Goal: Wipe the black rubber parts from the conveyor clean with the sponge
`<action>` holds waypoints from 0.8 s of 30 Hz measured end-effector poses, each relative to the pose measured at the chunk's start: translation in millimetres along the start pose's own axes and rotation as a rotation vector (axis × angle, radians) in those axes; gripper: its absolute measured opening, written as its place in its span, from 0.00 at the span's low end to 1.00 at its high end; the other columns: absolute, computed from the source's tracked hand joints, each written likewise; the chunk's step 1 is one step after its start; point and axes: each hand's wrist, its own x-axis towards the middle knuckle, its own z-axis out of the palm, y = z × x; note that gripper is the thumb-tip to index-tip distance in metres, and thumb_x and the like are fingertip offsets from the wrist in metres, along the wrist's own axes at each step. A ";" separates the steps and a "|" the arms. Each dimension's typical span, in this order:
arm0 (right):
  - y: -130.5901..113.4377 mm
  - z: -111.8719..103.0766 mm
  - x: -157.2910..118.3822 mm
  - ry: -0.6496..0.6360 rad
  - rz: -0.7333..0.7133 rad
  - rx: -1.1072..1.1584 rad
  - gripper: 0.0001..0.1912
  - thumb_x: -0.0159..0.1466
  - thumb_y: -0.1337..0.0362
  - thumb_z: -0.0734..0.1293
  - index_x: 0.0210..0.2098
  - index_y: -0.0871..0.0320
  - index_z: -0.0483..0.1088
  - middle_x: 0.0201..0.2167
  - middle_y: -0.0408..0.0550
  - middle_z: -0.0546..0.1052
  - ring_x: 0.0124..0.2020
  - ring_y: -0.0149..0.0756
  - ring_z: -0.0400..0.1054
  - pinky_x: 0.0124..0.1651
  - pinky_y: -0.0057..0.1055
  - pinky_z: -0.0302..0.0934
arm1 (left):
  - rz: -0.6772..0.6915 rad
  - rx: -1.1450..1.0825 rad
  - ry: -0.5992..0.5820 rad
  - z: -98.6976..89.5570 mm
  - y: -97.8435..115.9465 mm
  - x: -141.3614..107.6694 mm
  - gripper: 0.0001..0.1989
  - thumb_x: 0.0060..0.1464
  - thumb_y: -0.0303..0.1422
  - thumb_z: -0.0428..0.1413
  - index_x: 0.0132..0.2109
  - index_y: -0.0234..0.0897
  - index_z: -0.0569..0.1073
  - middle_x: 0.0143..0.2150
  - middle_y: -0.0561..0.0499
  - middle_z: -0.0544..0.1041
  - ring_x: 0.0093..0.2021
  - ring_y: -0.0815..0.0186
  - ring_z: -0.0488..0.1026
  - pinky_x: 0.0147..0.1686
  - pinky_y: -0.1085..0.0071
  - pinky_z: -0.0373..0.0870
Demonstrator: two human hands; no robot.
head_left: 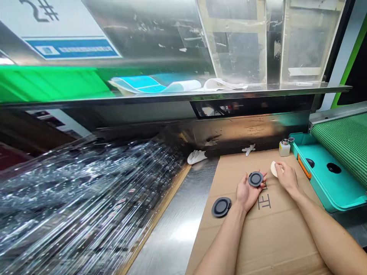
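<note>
A round dark grey disc rests on the upturned palm and fingers of my left hand. Just to the right, my right hand pinches a pale cream round pad between thumb and fingers, apart from the disc. Another dark grey disc lies flat on the cardboard sheet, left of my left wrist. Black marks are drawn on the cardboard beneath my hands.
A teal tray with dark round pieces sits beside a green conveyor belt. A small bottle stands near the tray. Clear-wrapped stacks fill the left. White crumpled gloves lie behind. A metal shelf crosses overhead.
</note>
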 end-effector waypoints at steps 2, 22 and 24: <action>1.2 0.5 0.7 -0.013 0.015 -0.023 0.21 0.70 0.47 0.58 0.47 0.51 0.75 0.41 0.49 0.82 0.43 0.41 0.75 0.41 0.30 0.62 | -0.004 -0.038 -0.007 -0.1 2.4 -1.3 0.20 0.64 0.37 0.45 0.54 0.29 0.72 0.57 0.28 0.73 0.44 0.54 0.76 0.32 0.64 0.72; -51.7 12.3 -41.2 -0.274 -0.209 -0.031 0.25 0.69 0.54 0.60 0.64 0.51 0.62 0.47 0.51 0.80 0.44 0.44 0.75 0.45 0.33 0.65 | 0.083 0.010 0.005 4.4 -12.7 6.8 0.18 0.67 0.34 0.45 0.54 0.32 0.74 0.53 0.38 0.77 0.54 0.56 0.75 0.57 0.57 0.72; -50.7 9.8 -37.0 -0.222 -0.154 -0.157 0.26 0.71 0.54 0.58 0.66 0.52 0.60 0.47 0.53 0.80 0.44 0.46 0.76 0.44 0.34 0.64 | 0.095 0.009 0.049 4.8 -13.2 7.1 0.17 0.67 0.33 0.45 0.53 0.32 0.74 0.52 0.38 0.78 0.54 0.56 0.75 0.56 0.57 0.73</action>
